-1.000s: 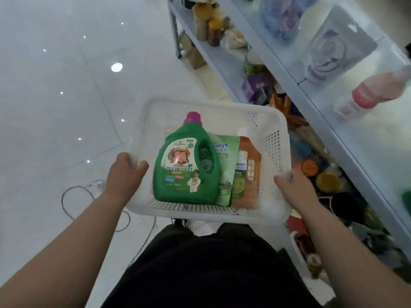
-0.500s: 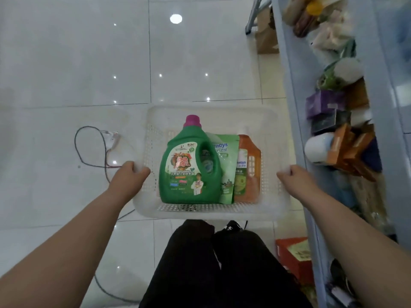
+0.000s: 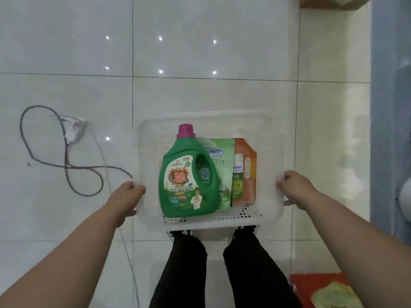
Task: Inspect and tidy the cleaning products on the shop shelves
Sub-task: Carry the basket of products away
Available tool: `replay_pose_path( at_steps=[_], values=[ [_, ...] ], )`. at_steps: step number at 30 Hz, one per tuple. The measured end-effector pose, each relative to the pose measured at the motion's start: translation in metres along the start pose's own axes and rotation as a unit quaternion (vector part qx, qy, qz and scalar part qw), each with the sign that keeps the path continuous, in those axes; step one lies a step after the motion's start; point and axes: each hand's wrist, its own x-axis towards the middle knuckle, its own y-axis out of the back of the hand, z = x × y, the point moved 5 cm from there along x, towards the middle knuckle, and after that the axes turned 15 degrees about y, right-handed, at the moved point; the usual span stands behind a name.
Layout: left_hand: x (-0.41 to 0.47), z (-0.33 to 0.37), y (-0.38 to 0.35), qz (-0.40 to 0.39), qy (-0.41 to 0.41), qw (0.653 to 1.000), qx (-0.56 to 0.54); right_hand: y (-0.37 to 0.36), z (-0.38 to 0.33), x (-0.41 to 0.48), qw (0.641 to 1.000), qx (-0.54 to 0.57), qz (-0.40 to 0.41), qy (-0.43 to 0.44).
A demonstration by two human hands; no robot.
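Note:
A white perforated plastic basket (image 3: 206,121) hangs over the tiled floor in front of my legs. My left hand (image 3: 127,197) grips its left rim and my right hand (image 3: 293,188) grips its right rim. Inside lie three cleaning products side by side: a green detergent jug with a purple cap (image 3: 189,176), a light green refill pouch (image 3: 223,172) and an orange bottle (image 3: 245,172) at the right.
A blue-grey shelf upright (image 3: 382,107) runs down the right edge. A power strip with looping cables (image 3: 75,130) lies on the floor at the left. A red box (image 3: 320,290) sits at the lower right, a cardboard box (image 3: 329,2) at the top right.
The view has swung left and down, away from the shelves, so the shelf goods have left the frame. The basket stays held in both hands, now over open floor.

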Motion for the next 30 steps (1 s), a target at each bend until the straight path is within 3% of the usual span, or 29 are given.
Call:
replay_pose_path(
  at_steps=[7,16,18,20,22,25,26,28,30],
  values=[
    [0.151,0.016,-0.068,0.026,-0.01,1.0,-0.004,-0.066,0.066,0.133,0.999,-0.035,0.022,-0.013],
    [0.204,0.021,-0.103,0.134,-0.075,0.988,0.024,-0.097,0.103,0.188,0.999,-0.038,0.029,-0.014],
    [0.2,0.011,-0.104,0.176,-0.072,0.981,-0.041,-0.093,0.094,0.192,0.996,-0.086,0.02,0.022],
    [0.194,-0.017,-0.106,0.227,-0.013,0.96,-0.165,-0.082,0.066,0.202,0.976,-0.17,0.049,0.128],
    [0.186,-0.055,-0.131,0.181,0.103,0.938,-0.276,-0.07,0.021,0.219,0.946,-0.221,0.09,0.222],
    [0.167,-0.078,-0.202,-0.087,0.19,0.919,-0.335,-0.06,-0.037,0.251,0.914,-0.283,0.083,0.28],
    [0.161,-0.077,-0.218,-0.133,0.195,0.911,-0.338,-0.062,-0.048,0.259,0.903,-0.311,0.06,0.291],
    [0.16,-0.067,-0.224,-0.142,0.172,0.905,-0.363,-0.068,-0.052,0.268,0.888,-0.349,0.025,0.299],
    [0.169,-0.05,-0.21,-0.092,0.141,0.916,-0.364,-0.064,-0.029,0.263,0.903,-0.333,0.043,0.269]
  ],
)
